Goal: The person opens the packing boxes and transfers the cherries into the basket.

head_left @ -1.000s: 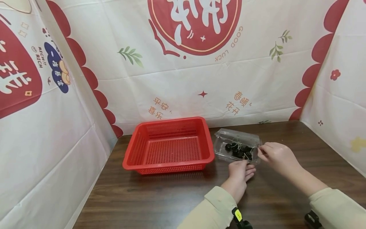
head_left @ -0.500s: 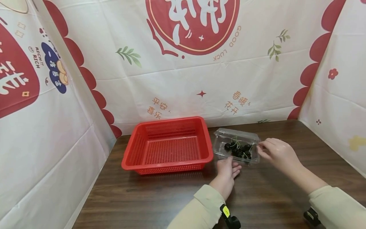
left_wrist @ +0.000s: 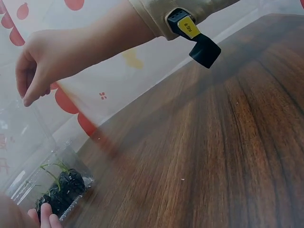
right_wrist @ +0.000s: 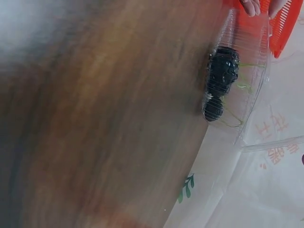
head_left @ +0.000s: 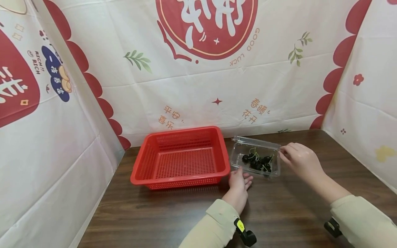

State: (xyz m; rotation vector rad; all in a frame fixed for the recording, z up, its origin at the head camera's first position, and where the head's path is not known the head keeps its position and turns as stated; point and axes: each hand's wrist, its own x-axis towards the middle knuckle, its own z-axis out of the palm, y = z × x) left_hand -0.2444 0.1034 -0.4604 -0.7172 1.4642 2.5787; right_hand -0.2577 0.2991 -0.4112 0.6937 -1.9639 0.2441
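Observation:
A clear plastic box (head_left: 242, 165) with its lid (head_left: 257, 142) raised stands on the table, holding several dark cherries (head_left: 258, 162) with green stems. My right hand (head_left: 299, 160) pinches the lid's right end; the left wrist view shows that hand (left_wrist: 45, 64) with thumb and fingertips together at the lid. At the box's front left edge is my left hand (head_left: 239, 186), its fingers loosely extended against the rim. In the right wrist view the cherries (right_wrist: 222, 71) show through the clear wall, and a few left fingers (right_wrist: 251, 7) appear at the far end.
A red perforated basket (head_left: 180, 181) stands just left of the box on the brown wooden table (head_left: 149, 213). White printed cloth (head_left: 186, 86) rises behind the table and at both sides.
My left hand has slid left along the box's front edge. The lid has swung further up and back, with my right hand at its end moving slightly up.

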